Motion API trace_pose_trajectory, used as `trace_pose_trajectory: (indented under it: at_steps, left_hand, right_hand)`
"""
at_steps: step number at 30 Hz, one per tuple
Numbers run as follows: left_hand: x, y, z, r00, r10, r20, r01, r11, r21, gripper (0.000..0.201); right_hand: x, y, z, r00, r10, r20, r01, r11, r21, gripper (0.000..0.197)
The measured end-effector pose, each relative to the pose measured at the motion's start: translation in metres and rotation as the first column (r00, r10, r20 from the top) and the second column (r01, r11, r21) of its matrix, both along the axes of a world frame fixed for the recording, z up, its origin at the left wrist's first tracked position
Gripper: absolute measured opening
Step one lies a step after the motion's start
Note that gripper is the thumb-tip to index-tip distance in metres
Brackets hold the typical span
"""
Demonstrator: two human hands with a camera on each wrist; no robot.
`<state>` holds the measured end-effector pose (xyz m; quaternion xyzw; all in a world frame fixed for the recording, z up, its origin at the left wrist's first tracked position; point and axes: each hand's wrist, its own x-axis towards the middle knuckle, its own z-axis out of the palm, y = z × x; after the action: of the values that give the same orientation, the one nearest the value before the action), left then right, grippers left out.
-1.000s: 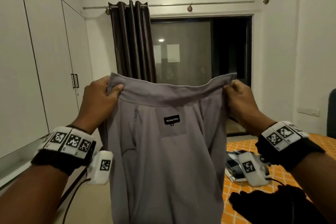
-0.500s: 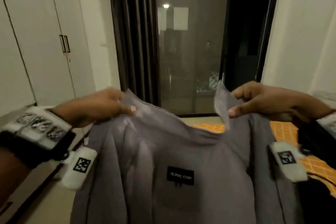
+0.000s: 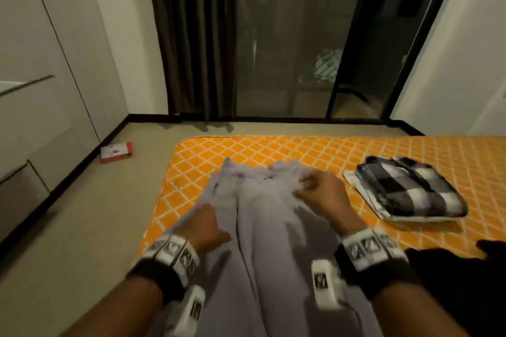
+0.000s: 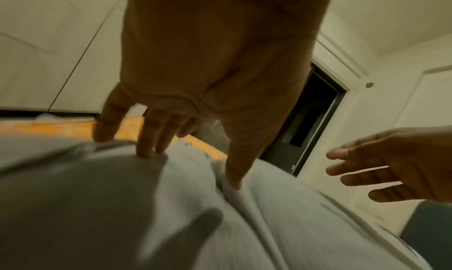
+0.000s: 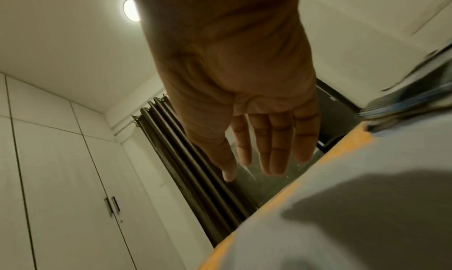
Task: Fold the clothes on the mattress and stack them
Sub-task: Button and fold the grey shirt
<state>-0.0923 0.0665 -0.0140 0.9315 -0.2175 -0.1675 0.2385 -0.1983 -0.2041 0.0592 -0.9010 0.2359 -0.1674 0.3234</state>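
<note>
With the grey pants (image 3: 262,227) flat near the mattress (image 3: 356,150) left edge, both hands, left (image 3: 204,224) and right (image 3: 320,194), fingers spread, should probably sweep wrinkles outward before folding.

Black wristbands (image 3: 153,279) (white marker tags)

Left hand (image 3: 204,227), right hand (image 3: 321,194), fingers straight

A small red and white box (image 3: 116,152) lies on the beige floor (image 3: 82,216), close to the white wardrobe doors (image 3: 41,63). A dark curtain (image 3: 191,35) hangs beside a glass sliding door (image 3: 284,49) with a black frame. A round ceiling light (image 5: 130,10) is lit.
</note>
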Motion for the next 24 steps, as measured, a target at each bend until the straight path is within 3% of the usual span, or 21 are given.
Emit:
trace_pose_trajectory:
  at_steps: [3,6,9,11,14,19,22,24]
  left_hand:
    - [-0.059,0.030,-0.050,0.995,0.088,-0.053,-0.079,0.986,0.145,0.127]
    - [-0.109,0.060,-0.049,0.989,0.131,-0.061,-0.110,0.957,0.269,0.140]
    - [-0.122,0.077,-0.038,0.975,0.221,-0.008,-0.212,0.944,0.252,0.118]
    - [-0.120,0.085,-0.034,0.947,0.319,0.033,-0.319,0.923,0.214,0.096]
    - [-0.109,0.098,-0.038,0.905,0.420,0.070,-0.424,0.874,0.236,0.087]
    - [-0.098,0.119,-0.036,0.914,0.385,0.129,-0.405,0.840,0.362,0.058]
    - [-0.092,0.127,-0.026,0.896,0.400,0.192,-0.441,0.846,0.299,0.043]
    - [-0.092,0.130,-0.018,0.894,0.395,0.210,-0.441,0.855,0.272,0.036]
  right_hand:
    - [-0.070,0.007,-0.059,0.993,-0.108,-0.056,0.115,0.983,0.146,0.021]
    - [-0.133,0.012,-0.092,0.954,-0.280,-0.110,0.296,0.938,0.182,0.017]
    - [-0.166,0.011,-0.106,0.913,-0.362,-0.187,0.385,0.917,0.102,0.010]
    - [-0.168,0.003,-0.107,0.895,-0.398,-0.201,0.414,0.909,0.046,0.018]
    - [-0.163,-0.015,-0.102,0.863,-0.475,-0.171,0.482,0.876,-0.004,0.028]
    - [-0.176,-0.038,-0.112,0.715,-0.571,-0.403,0.557,0.814,-0.165,0.045]
    - [-0.182,-0.041,-0.116,0.672,-0.528,-0.518,0.539,0.830,-0.146,0.064]
    - [-0.183,-0.043,-0.113,0.657,-0.528,-0.538,0.554,0.822,-0.130,0.066]
